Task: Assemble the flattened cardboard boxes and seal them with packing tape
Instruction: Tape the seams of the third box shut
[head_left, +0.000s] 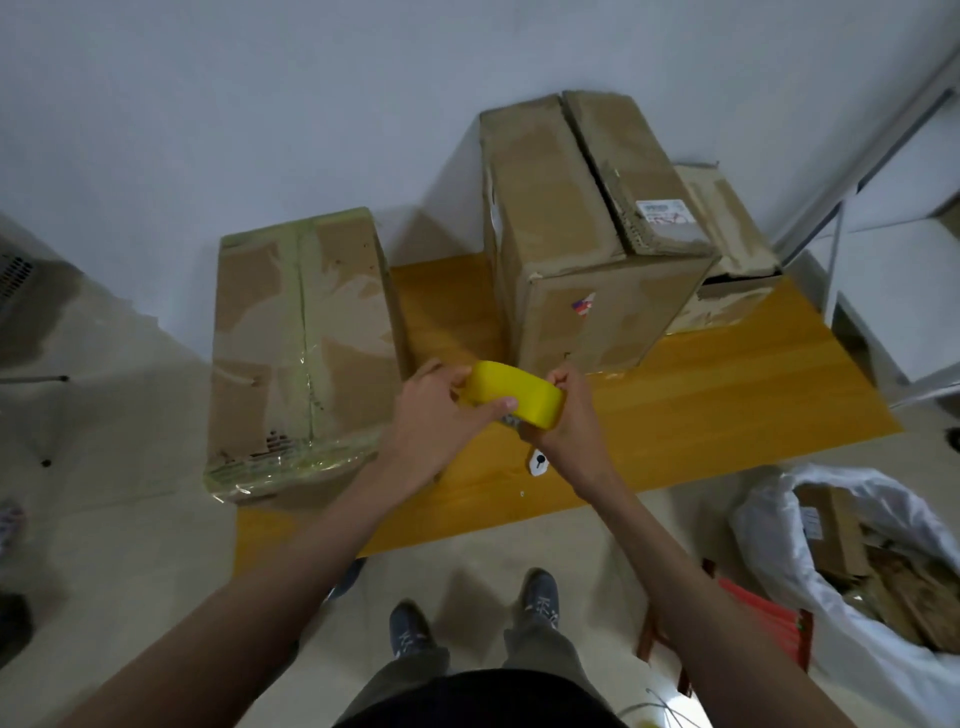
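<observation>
Pale walls and a grey floor surround a low orange wooden tabletop. Above its front edge, both hands grip a smooth yellow roll of tape: the left hand curls around its near side, the right hand pinches its right end. A taped box overhangs the left edge. A taller creased box stands at the back. On the floor, a white plastic bag holds cardboard scraps.

No text can be read with certainty. The tall cardboard box carries a white shipping label on its top flap, with print and red marks too blurred to read. On its front side sits a small red and blue sticker, also not legible.
</observation>
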